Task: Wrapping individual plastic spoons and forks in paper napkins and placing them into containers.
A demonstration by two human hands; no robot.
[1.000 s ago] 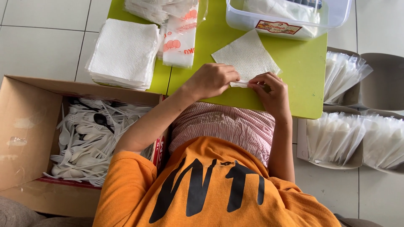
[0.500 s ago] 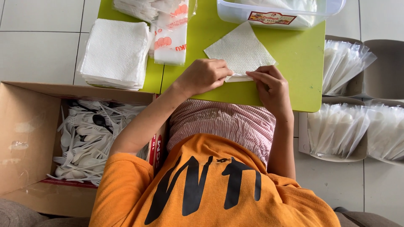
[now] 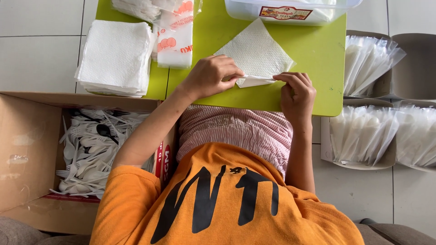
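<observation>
The napkin (image 3: 256, 52) lies as a diamond on the green table (image 3: 318, 68), and its near corner is now turned up into a narrow fold along the lower edge, where 1.0 s ago the sheet lay flat with both hands only resting on that corner. The left hand (image 3: 211, 76) is curled, fingertips pinching the left end of the fold; the right hand (image 3: 297, 90) is curled likewise, thumb and fingers pressing the right end. Judged from this, a first fold or roll of the napkin has been started and is being held down at both ends, not yet carried further. Against the earlier frames, the hands have drawn apart along the edge, the left shifting left and the right shifting right, and the view has dropped slightly so that the clear tub (image 3: 290, 9) at the far edge is cut off more. The stack of napkins (image 3: 116, 56) at the table's left, the printed bag (image 3: 175, 41) beside it, the box of white plastic cutlery (image 3: 91, 149) on the floor and the bins of packed sleeves (image 3: 368, 136) at the right appear unchanged.
</observation>
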